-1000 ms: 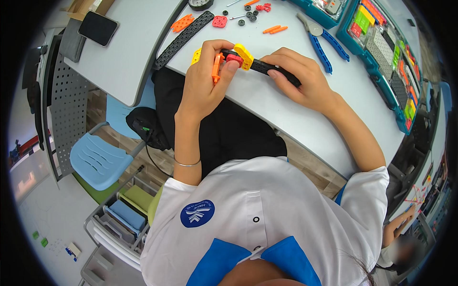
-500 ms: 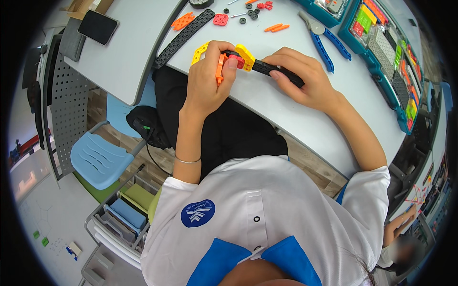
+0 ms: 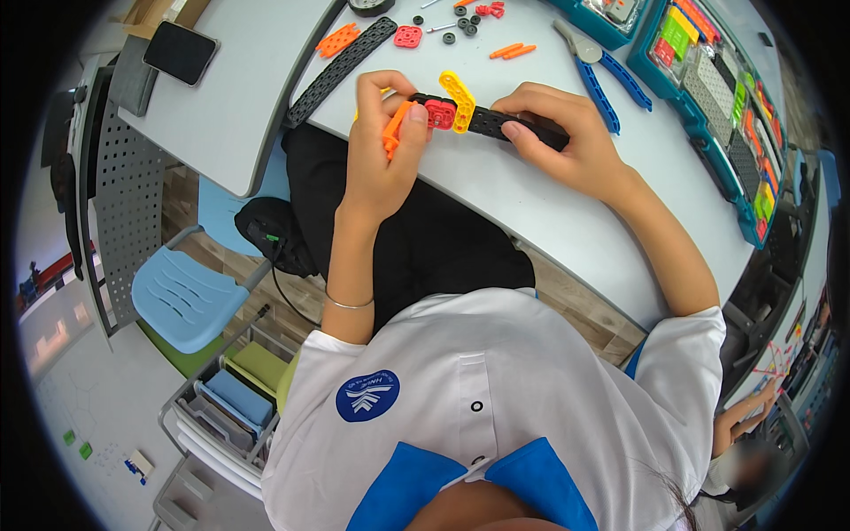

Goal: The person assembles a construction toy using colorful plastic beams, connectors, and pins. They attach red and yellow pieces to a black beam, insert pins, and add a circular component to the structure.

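Note:
Both hands hold one assembly of toy building parts over the table's near edge. Its black perforated beam (image 3: 490, 122) runs between the hands, with a bent yellow piece (image 3: 459, 99) and a red square piece (image 3: 440, 113) on it. My right hand (image 3: 567, 137) is closed around the beam's right end, thumb along its near face. My left hand (image 3: 382, 146) pinches the left end near the red piece. An orange piece (image 3: 397, 128) sticks out by the left thumb. Another yellow bit shows behind the left fingers, mostly hidden.
On the white table (image 3: 531, 195) lie a long black perforated beam (image 3: 345, 69), a red plate (image 3: 408, 36), orange pegs (image 3: 513, 51), small black rings and blue-handled pliers (image 3: 595, 71). A teal parts case (image 3: 708, 115) stands right. A phone (image 3: 181, 53) rests on the left table.
The assembly has turned, so the bent yellow piece and the red piece face me more fully. My left fingers have shifted, and the left yellow part is now mostly hidden behind them.

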Tool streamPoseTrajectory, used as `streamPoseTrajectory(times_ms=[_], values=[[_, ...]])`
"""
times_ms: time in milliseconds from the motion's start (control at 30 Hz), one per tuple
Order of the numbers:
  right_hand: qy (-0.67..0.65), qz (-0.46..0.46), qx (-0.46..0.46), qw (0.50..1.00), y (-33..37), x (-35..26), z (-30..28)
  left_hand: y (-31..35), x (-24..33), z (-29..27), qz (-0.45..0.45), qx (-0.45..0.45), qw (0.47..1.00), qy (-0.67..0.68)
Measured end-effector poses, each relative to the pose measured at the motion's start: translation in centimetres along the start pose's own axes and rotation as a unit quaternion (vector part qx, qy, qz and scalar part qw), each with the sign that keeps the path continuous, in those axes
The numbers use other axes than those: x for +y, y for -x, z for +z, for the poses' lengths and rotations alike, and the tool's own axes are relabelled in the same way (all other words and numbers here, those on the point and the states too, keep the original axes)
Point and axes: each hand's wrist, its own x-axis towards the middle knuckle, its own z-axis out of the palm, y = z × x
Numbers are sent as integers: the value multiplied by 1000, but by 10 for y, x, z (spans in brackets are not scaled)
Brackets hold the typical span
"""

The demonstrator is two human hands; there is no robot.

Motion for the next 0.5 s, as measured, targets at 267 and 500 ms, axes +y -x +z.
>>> streamPoseTrajectory(times_ms=[267, 500], values=[[198, -86, 103, 971, -3, 3, 10, 9, 30, 4, -89, -16, 994, -62], [216, -214, 147, 941, 12, -46, 34, 19, 52, 24, -24, -12, 982, -188]])
